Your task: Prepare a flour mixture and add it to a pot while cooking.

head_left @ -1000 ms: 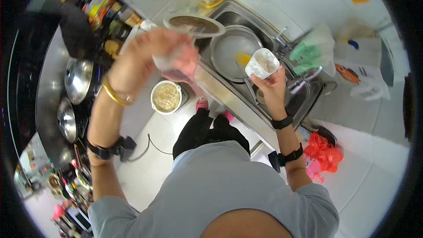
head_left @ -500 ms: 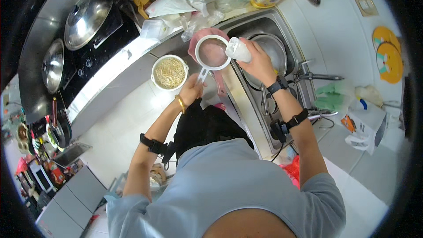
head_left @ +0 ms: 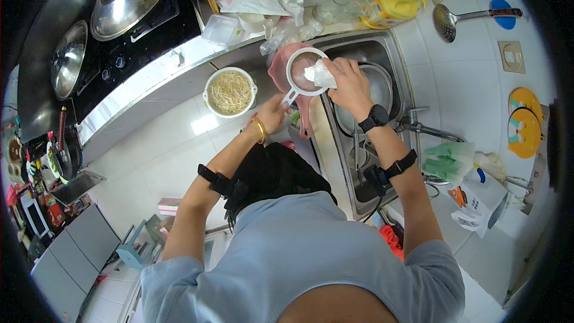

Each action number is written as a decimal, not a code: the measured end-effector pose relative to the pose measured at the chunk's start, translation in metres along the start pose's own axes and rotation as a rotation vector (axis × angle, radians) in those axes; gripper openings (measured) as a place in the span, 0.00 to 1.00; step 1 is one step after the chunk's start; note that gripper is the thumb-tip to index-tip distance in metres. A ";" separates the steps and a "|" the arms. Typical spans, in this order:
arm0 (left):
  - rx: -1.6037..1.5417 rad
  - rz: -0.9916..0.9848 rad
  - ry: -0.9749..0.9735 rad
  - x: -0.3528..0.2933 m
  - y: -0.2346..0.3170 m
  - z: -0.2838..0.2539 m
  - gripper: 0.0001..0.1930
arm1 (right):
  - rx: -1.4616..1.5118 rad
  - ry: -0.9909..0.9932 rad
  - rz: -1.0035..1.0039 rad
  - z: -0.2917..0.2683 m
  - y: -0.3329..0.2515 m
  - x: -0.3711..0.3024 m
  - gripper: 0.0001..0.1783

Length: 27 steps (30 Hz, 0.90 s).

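My left hand point(head_left: 270, 115) is closed around the short handle of a round white strainer point(head_left: 292, 60), held flat. Beneath it shows a pink pan point(head_left: 277, 70), its pink handle point(head_left: 304, 121) pointing back toward me. In my right hand point(head_left: 354, 90) is a crumpled white bundle point(head_left: 321, 74), paper or a pouch, I cannot tell which. Its near end overlaps the strainer's right side from above; whether it touches the mesh is unclear. Left of the strainer, a white colander point(head_left: 208, 97) with side handles holds bean sprouts point(head_left: 231, 91).
To the right is a steel sink point(head_left: 400, 66) with a metal basin point(head_left: 382, 90) and a faucet point(head_left: 427, 125). A yellow bottle point(head_left: 394, 9) and a clear plastic box point(head_left: 220, 29) line the back. At left is a stove with lidded pans point(head_left: 128, 0). A skimmer point(head_left: 445, 24) hangs at right.
My right hand has lowered and tipped the white bundle left over the strainer, from its right rim. My left hand still grips the handle. The whole view has shifted slightly.
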<state>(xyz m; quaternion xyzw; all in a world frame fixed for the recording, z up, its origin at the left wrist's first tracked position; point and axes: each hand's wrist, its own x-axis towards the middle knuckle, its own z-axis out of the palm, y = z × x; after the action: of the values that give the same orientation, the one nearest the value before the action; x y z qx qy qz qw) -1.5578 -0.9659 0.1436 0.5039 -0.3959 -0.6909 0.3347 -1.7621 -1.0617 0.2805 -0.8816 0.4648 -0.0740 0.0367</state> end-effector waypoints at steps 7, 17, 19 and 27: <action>0.031 0.022 0.012 0.003 -0.002 0.003 0.13 | -0.064 -0.065 -0.008 0.004 -0.001 0.007 0.38; 0.000 0.017 0.031 0.005 -0.013 0.002 0.12 | -0.033 -0.058 0.023 -0.001 -0.003 0.002 0.38; 0.016 0.012 0.031 0.004 -0.012 0.003 0.12 | -0.036 -0.055 0.024 -0.003 -0.004 0.002 0.38; -0.018 0.026 0.033 0.003 -0.009 0.005 0.12 | -0.039 0.056 0.083 -0.005 0.002 -0.006 0.39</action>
<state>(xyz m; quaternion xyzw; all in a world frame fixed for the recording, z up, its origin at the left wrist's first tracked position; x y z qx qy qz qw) -1.5636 -0.9630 0.1355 0.5069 -0.3906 -0.6817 0.3545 -1.7680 -1.0579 0.2841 -0.8596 0.5032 -0.0882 0.0094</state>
